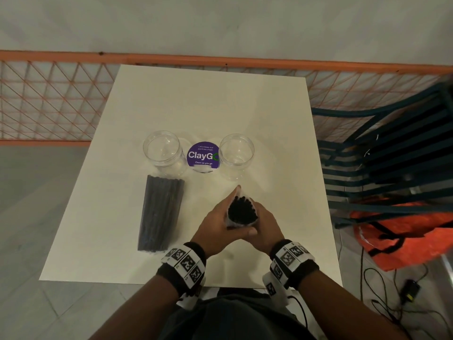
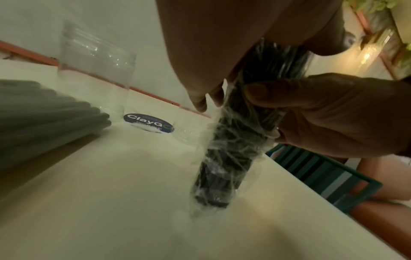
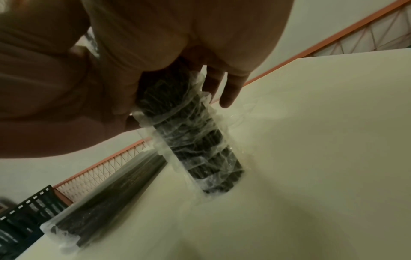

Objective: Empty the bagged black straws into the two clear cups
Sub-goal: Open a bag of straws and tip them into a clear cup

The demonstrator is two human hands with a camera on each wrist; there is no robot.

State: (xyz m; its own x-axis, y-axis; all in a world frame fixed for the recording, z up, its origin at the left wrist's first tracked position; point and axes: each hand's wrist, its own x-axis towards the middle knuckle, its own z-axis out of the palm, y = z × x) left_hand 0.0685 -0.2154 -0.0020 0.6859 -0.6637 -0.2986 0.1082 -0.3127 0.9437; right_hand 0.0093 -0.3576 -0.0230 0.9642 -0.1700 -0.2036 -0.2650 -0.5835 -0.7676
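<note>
A clear plastic bag of black straws (image 1: 242,212) stands upright on the white table (image 1: 220,106), its open top showing the straw ends. My left hand (image 1: 215,228) grips it from the left and my right hand (image 1: 266,223) from the right, thumbs meeting at the near side. In the wrist views the bag's (image 2: 224,158) (image 3: 195,139) bottom rests on the table. A second bag of black straws (image 1: 160,213) lies flat to the left. Two empty clear cups stand beyond, one on the left (image 1: 163,149) and one on the right (image 1: 236,153).
A round purple ClayGo sticker (image 1: 203,155) lies between the cups. An orange mesh railing (image 1: 49,101) runs behind the table. A dark slatted chair (image 1: 392,148) and an orange bag (image 1: 404,236) sit to the right, with cables (image 1: 392,303) on the floor.
</note>
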